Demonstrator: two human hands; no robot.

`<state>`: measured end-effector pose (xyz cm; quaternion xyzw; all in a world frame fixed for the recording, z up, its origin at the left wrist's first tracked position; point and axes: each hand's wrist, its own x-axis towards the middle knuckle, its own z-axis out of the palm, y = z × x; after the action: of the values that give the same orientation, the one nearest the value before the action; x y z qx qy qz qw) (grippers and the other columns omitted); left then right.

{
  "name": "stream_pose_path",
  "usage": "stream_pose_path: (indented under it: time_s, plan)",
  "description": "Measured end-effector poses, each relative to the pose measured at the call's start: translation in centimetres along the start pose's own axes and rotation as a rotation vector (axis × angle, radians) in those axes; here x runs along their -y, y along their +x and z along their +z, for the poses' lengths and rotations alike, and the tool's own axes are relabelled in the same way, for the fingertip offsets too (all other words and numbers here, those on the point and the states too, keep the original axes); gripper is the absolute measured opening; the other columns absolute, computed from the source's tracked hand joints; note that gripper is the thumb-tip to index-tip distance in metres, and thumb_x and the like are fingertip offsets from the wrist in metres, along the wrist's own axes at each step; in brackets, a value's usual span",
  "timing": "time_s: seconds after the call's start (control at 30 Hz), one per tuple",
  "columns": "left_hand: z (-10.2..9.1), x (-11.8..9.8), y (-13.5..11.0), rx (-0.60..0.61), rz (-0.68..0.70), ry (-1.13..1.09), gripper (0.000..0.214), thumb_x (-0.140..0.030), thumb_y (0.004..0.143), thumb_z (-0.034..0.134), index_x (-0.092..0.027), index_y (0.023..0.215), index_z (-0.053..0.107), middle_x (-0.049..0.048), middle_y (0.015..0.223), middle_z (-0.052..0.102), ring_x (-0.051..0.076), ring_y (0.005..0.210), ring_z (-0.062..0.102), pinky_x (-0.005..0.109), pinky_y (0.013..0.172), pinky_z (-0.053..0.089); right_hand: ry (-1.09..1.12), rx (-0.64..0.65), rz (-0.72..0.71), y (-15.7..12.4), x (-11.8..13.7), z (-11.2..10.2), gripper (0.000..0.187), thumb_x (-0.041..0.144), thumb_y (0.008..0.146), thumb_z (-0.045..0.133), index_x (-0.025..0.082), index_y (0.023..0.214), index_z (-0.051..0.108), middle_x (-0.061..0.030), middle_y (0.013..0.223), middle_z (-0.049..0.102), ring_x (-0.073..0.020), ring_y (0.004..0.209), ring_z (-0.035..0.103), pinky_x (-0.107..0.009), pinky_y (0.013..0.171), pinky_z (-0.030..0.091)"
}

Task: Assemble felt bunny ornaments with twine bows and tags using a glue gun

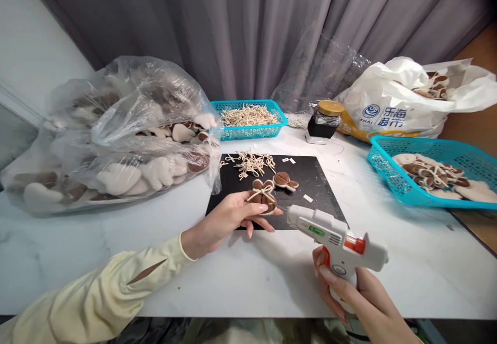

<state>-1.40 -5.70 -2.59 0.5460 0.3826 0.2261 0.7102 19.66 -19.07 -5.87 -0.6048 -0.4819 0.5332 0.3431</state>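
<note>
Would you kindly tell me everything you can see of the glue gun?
The glue gun is white and looks like plastic, with an orange trigger, side slots, a green label, a round badge and a red part near its back. The right hand grips its handle, holding it above the table, nozzle pointing left toward the brown piece in the left hand.

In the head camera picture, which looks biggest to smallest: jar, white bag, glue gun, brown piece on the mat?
1. White bag
2. Glue gun
3. Jar
4. Brown piece on the mat
</note>
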Motion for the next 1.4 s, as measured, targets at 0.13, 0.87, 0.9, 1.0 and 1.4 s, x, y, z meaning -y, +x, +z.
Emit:
stream_pose_path:
  time_s: [0.13, 0.87, 0.9, 1.0, 1.4]
  plan:
    - [0.0, -0.2, -0.1, 0.015, -0.012, -0.005, 0.022, -0.028, 0.084, 0.054, -0.012, 0.099, 0.058, 0.0142, 0.11, 0.065, 0.015, 0.076, 0.067, 0.014, 0.043, 0.039, 0.024, 0.014, 0.005, 0.0, 0.1, 0.1, 0.039, 0.057, 0.086, 0.039, 0.021, 0.072, 0.045, 0.0032, 0.055, 0.041, -0.0123, 0.052, 0.038, -0.024, 0.053, 0.038]
    - [-1.1, -1.5, -0.6, 0.093, 0.008, -0.021, 0.023, -0.031, 0.086, 0.054, -0.013, 0.1, 0.055, 0.0127, 0.1, 0.067, 0.004, 0.05, 0.052, 0.011, 0.032, 0.033, -0.579, -0.52, -0.419, 2.8, -1.9, -7.2, 0.028, 0.042, 0.087, 0.044, 0.019, 0.099, 0.053, -0.0042, 0.076, 0.056, -0.0173, 0.063, 0.052, -0.027, 0.058, 0.042]
    - [-1.1, -1.4, -0.5, 0.108, -0.011, -0.021, 0.024, -0.032, 0.086, 0.054, -0.013, 0.102, 0.055, 0.0129, 0.102, 0.066, 0.005, 0.053, 0.053, 0.011, 0.034, 0.035, -0.704, -0.55, -0.48, 3.3, -2.1, -8.3, 0.028, 0.041, 0.087, 0.044, 0.019, 0.103, 0.051, -0.0067, 0.085, 0.058, -0.0188, 0.068, 0.055, -0.028, 0.061, 0.044]
    - [-1.0, -0.9, -0.4, 0.133, -0.053, -0.026, 0.027, -0.035, 0.087, 0.053, -0.014, 0.103, 0.054, 0.0125, 0.104, 0.065, 0.007, 0.06, 0.056, 0.012, 0.041, 0.04, -1.013, -0.515, -0.549, 4.5, -2.5, -10.8, 0.03, 0.034, 0.09, 0.035, 0.018, 0.113, 0.045, -0.0134, 0.113, 0.054, -0.0213, 0.078, 0.06, -0.029, 0.059, 0.047]
    - [-1.2, 0.1, -0.1, 0.142, -0.021, -0.051, 0.029, -0.036, 0.089, 0.049, -0.015, 0.11, 0.051, 0.0127, 0.107, 0.064, 0.01, 0.068, 0.06, 0.017, 0.049, 0.042, -1.448, -0.349, -0.765, 7.0, -2.9, -13.8, 0.055, 0.057, 0.089, 0.031, 0.01, 0.114, 0.047, -0.0221, 0.121, 0.051, -0.0332, 0.101, 0.057, -0.043, 0.075, 0.051]
